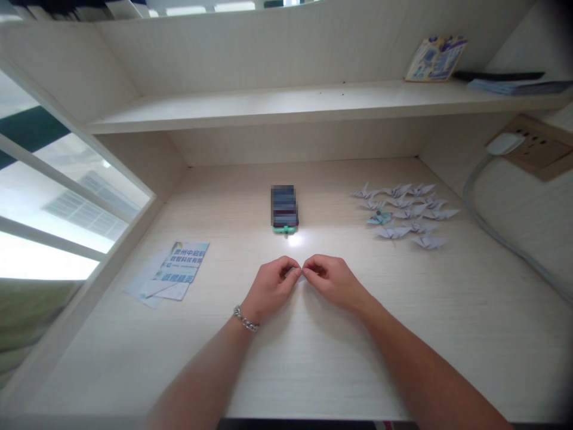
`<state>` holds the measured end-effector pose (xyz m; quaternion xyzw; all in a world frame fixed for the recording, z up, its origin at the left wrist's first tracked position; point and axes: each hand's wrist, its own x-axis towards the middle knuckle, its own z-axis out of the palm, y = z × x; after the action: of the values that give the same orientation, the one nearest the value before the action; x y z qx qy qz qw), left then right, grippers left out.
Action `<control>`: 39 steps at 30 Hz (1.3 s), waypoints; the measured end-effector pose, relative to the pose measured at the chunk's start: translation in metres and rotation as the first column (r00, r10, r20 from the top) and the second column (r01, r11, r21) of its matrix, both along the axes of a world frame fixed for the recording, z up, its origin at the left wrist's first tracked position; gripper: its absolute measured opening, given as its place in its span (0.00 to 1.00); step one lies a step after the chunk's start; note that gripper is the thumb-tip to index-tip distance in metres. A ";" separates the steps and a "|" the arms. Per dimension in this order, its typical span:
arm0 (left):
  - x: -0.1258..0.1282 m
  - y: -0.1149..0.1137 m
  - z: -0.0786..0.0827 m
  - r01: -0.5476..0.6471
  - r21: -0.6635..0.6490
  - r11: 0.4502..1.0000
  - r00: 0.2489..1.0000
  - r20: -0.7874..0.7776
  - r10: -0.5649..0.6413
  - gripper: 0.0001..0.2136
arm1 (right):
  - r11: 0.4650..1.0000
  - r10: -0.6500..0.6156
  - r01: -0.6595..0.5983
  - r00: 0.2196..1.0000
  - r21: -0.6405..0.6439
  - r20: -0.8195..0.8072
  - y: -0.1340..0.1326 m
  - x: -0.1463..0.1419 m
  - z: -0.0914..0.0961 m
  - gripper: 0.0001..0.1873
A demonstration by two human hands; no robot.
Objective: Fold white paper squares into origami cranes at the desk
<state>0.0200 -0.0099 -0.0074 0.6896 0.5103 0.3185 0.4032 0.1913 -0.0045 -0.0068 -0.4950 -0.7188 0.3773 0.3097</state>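
Note:
My left hand [271,282] and my right hand [330,278] meet at the fingertips above the middle of the pale wooden desk [313,358]. Both are curled in a pinch, thumbs against forefingers, with something tiny between them that I cannot make out. A chain bracelet [245,319] circles my left wrist. Just beyond the hands a phone [284,207] stands on a green holder, its screen blurred, with a bright glare on the desk below it.
Several folded paper cranes [405,213] lie in rows at the right. Printed flyers [172,278] lie at the left. A shelf [313,101] holds a booklet [436,58]. A plug and grey cable [501,146] run along the right wall.

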 end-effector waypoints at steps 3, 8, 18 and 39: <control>0.001 -0.001 0.002 0.036 0.002 0.999 0.999 -0.029 -0.036 0.09 | 1.000 0.010 -0.010 0.998 0.014 0.058 -0.001 -0.001 0.002 0.07; -0.007 0.004 0.000 -0.022 -0.026 0.999 0.999 0.024 0.022 0.09 | 1.000 -0.014 0.015 1.000 -0.024 0.017 0.005 0.010 0.004 0.06; -0.007 0.008 -0.004 -0.090 -0.130 0.987 0.970 0.214 0.116 0.12 | 0.978 -0.089 0.034 0.962 -0.207 -0.259 0.008 0.005 -0.006 0.10; -0.003 0.003 -0.003 0.070 -0.153 0.986 0.969 0.246 -0.030 0.11 | 0.960 -0.243 0.166 0.895 -0.227 -0.375 0.010 0.000 -0.016 0.15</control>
<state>0.0168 -0.0067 -0.0108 0.6235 0.4635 0.3480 0.5247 0.1914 0.0053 -0.0231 -0.5078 -0.5453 0.5018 0.4393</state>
